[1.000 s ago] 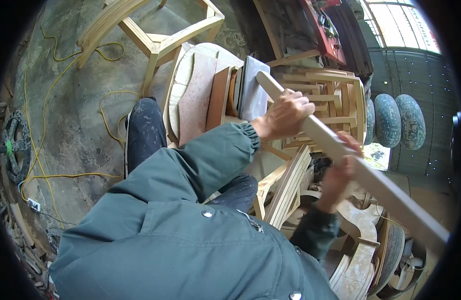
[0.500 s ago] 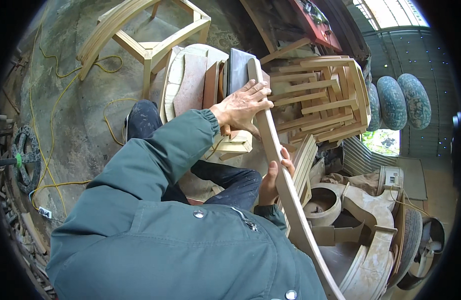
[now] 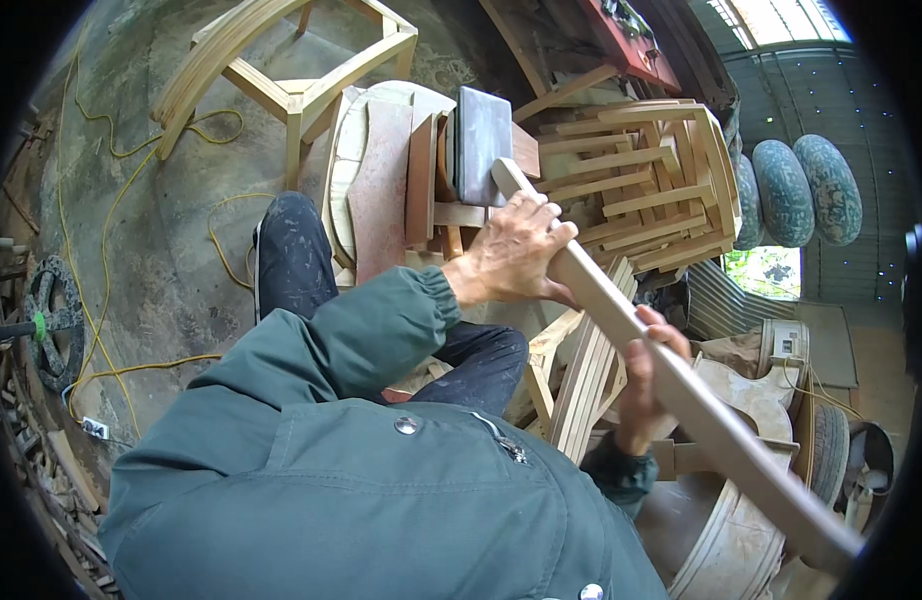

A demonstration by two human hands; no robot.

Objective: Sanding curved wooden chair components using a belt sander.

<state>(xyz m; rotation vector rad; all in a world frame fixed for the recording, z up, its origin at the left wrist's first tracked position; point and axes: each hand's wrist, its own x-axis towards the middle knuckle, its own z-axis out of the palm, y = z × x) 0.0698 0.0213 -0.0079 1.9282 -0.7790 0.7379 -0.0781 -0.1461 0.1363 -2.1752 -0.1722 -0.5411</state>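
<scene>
A long wooden bar (image 3: 706, 400) with a rounded far end slants from the middle of the view to the lower right, where it is blurred. My left hand (image 3: 516, 250) is closed over its far part, with the thumb along the near side. My right hand (image 3: 651, 380) wraps round the bar lower down, fingers on one side and thumb on the other. The bar's far end lies by a flat grey slab (image 3: 484, 145), overlapping its near right corner. Left of the slab stand curved boards (image 3: 376, 180) and a reddish-brown block (image 3: 421, 180).
A wooden frame with legs (image 3: 291, 95) stands at the far left. Stacked slatted frames (image 3: 671, 180) are at the right, with long strips (image 3: 591, 390) beside my right arm. A dusty machine (image 3: 741, 390) stands lower right. A yellow cord (image 3: 106, 250) crosses the floor at left.
The bar has swung, its near end moving right and its far end drawing back toward me. Both hands moved with it, the right hand further right and nearer me.
</scene>
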